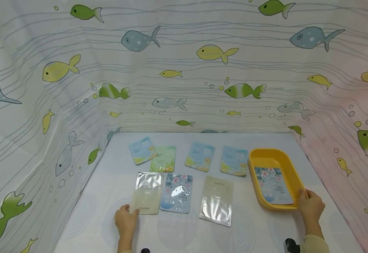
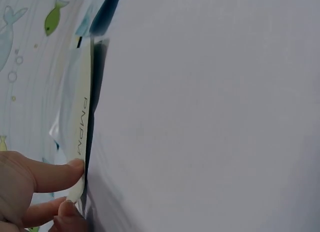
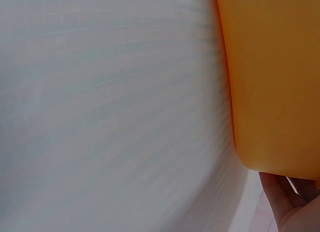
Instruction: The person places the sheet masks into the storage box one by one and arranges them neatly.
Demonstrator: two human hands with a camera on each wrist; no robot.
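My left hand (image 1: 126,220) pinches the lower left corner of a beige and silver sheet mask packet (image 1: 147,193). In the left wrist view the thumb (image 2: 57,176) lies on one face of this packet (image 2: 82,111), seen nearly edge-on with "PMPM" printed on it. My right hand (image 1: 310,205) grips the lower right corner of a yellow plastic tray (image 1: 286,160). A blue floral mask packet (image 1: 274,186) lies inside the tray. The right wrist view has the tray's outer side (image 3: 275,86) above the fingers (image 3: 277,189); fingertips are hidden there.
Beside the pinched packet lies another blue floral packet (image 1: 176,193), then a second beige-silver one (image 1: 216,200). Farther back are a green packet (image 1: 163,160) and blue ones (image 1: 141,151), (image 1: 200,156), (image 1: 234,160). Fish-patterned cloth (image 1: 203,77) surrounds the white table (image 1: 108,179).
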